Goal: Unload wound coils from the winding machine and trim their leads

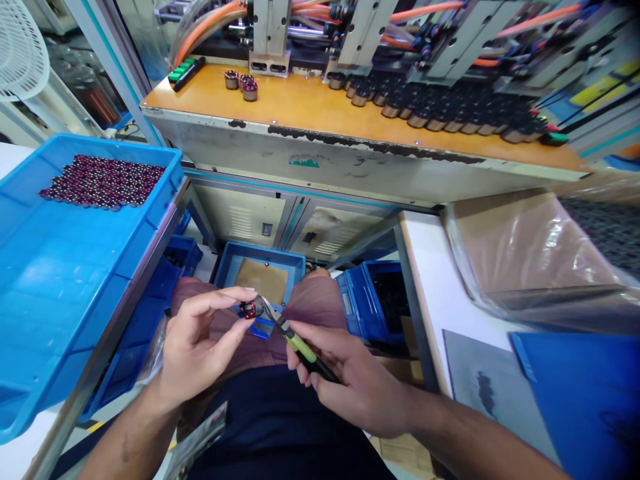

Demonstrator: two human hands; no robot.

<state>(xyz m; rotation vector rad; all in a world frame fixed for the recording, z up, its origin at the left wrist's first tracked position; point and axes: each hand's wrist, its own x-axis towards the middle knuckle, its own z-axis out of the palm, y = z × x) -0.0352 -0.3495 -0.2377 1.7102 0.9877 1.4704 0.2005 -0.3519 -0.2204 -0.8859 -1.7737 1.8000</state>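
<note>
1 small, round, dark metal core with red windings (253, 307) is pinched between the fingers of the left hand (200, 345), above the lap (320, 300). Metal pliers with green-and-black handles (301, 347) are gripped by the fingers of the right hand (353, 380), tips at the core's side.

A smooth plastic crate (75, 267) is gleaming — wrinkled plastic film (545, 240) is glinting — a painted bench edge (370, 141) is flaking
</note>
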